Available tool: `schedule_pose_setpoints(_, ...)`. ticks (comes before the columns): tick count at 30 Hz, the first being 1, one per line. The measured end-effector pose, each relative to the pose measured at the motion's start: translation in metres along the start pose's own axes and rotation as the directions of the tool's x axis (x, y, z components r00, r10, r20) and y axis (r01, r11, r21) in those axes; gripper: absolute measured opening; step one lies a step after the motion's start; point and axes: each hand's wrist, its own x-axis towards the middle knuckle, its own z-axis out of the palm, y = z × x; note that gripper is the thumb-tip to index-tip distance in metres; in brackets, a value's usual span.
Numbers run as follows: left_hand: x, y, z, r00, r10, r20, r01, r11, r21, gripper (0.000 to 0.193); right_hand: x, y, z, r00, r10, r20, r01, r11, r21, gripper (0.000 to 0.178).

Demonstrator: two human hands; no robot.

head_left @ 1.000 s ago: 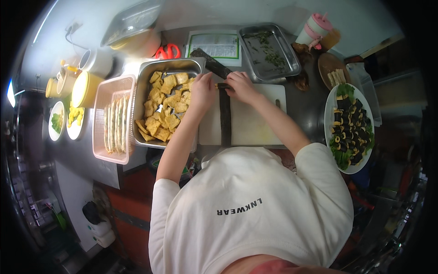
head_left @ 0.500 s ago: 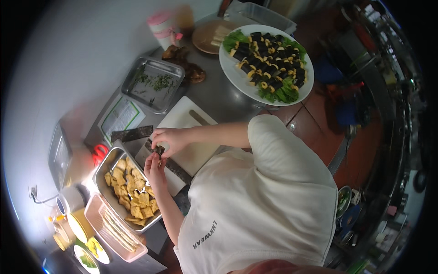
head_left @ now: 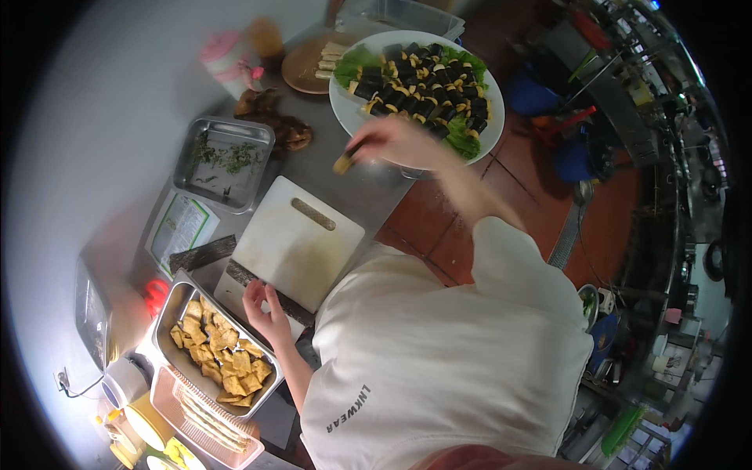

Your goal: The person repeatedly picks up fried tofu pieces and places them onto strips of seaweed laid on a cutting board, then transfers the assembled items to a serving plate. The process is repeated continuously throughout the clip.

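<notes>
My right hand (head_left: 395, 141), blurred by motion, pinches a seaweed roll (head_left: 343, 164) with a yellow-brown end poking out. It is at the near left edge of a big white oval platter (head_left: 341, 111), which holds lettuce and many similar dark rolls (head_left: 423, 94). My left hand (head_left: 266, 313) is empty, its fingers apart and slightly bent, over a dark seaweed strip (head_left: 296, 311) on a pale board (head_left: 227, 294). Beside it stands a metal tray (head_left: 188, 365) of golden fried pieces (head_left: 223, 352). Another seaweed strip (head_left: 204, 254) lies farther left.
A white cutting board (head_left: 301, 243) lies between my hands. Behind are a metal tray with green scraps (head_left: 227, 160), brown crumpled items (head_left: 274, 121) and a round brown board (head_left: 301, 66) with pale sticks. Red-handled scissors (head_left: 156, 298) and a pink basket (head_left: 164, 395) are at left.
My right hand has left the seaweed beside my left hand and swung far right to the platter, carrying a roll. My left hand has let go and opened. The view has shifted somewhat.
</notes>
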Motion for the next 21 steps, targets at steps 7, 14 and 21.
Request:
schedule_pose_setpoints(7,-0.009,-0.013,0.004,0.988,0.148,-0.035,-0.133,0.953,0.274,0.020,-0.095,0.018,-0.165,0.917,0.344,-0.203,-0.395,0.858,-0.328,0.019)
schedule_pose_setpoints(14,-0.007,-0.007,0.005,0.978,0.206,0.023,-0.200,0.909,0.365,0.014,-0.086,0.053,-0.155,0.955,-0.055,-0.290,-0.187,0.649,-0.738,0.021)
schedule_pose_setpoints(21,-0.027,-0.004,-0.001,0.956,0.220,0.197,-0.289,0.833,0.472,0.027,-0.049,-0.004,-0.113,0.929,-0.199,-0.312,-0.130,0.615,-0.778,0.022)
